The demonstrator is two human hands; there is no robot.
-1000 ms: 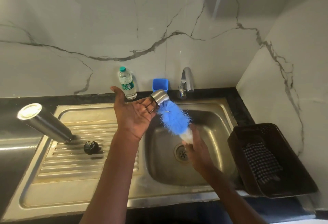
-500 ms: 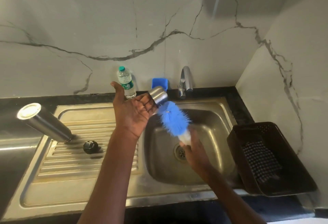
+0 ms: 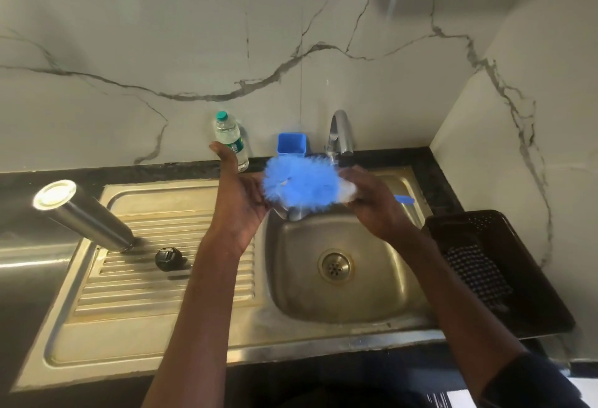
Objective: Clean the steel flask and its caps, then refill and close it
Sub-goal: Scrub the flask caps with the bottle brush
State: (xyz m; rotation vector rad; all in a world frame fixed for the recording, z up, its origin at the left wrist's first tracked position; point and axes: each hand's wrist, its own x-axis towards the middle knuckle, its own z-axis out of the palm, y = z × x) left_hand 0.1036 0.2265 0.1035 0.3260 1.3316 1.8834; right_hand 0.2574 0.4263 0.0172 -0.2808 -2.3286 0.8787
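Over the sink (image 3: 181, 336), the left hand (image 3: 241, 202) holds a steel cap (image 3: 293, 213) while the right hand (image 3: 372, 200) grips the blue brush (image 3: 301, 186) against it.

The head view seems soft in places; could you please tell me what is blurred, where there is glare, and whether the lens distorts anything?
In the head view, the blue brush is motion-blurred, hiding most of the steel cap by the left hand; the right hand is slightly smeared; glare whitens the steel flask at its end; the wide lens bows the sink edges.

Blurred blue brush (image 3: 299, 185) hides most of the steel cap (image 3: 296, 213).
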